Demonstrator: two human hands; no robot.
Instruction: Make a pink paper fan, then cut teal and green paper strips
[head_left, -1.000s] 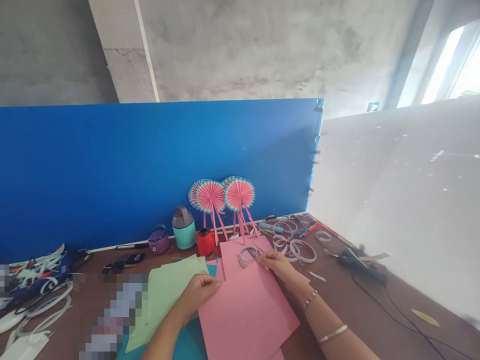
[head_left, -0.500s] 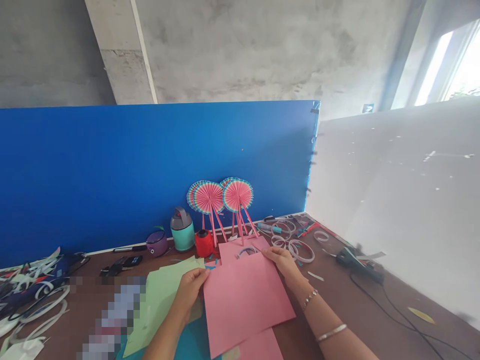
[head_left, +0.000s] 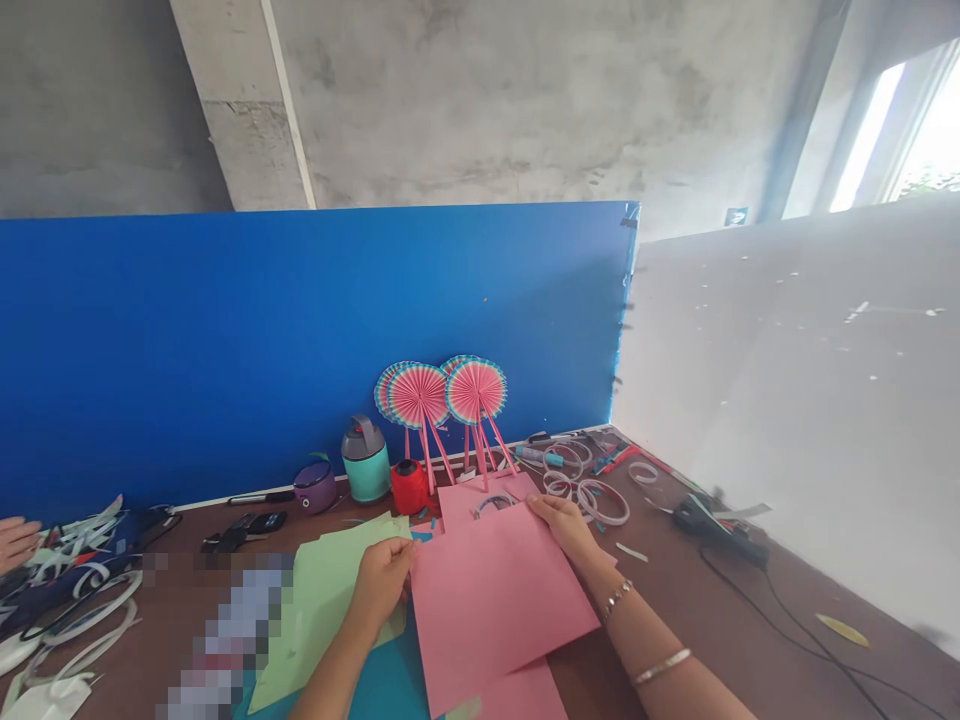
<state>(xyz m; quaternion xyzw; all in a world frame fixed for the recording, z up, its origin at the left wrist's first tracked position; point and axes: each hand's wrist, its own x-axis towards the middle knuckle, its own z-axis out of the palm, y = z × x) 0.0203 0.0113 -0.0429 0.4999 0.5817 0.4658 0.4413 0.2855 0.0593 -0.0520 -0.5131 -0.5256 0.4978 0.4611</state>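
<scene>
We note a flat pink paper sheet (head_left: pixel 495 600) near the front edge of the brown bench (head_left: pixel 675 590), overlapping a pale green paper sheet (head_left: pixel 322 590). Left hand (head_left: pixel 384 578) is curled, thumb and fingers pinched on the pink sheet's far left corner. Right hand (head_left: pixel 564 525) pinches the far right corner likewise. Round pink pleated paper fans (head_left: pixel 442 392) stand along the bench's back edge.

A rough grey concrete wall (head_left: pixel 487 100) is seen behind a blue partition board (head_left: pixel 262 340). A white board (head_left: pixel 810 400) is set to the right. Daylight is admitted through a window (head_left: pixel 900 130). A brown desk (head_left: pixel 750 610) is enclosed below.
</scene>
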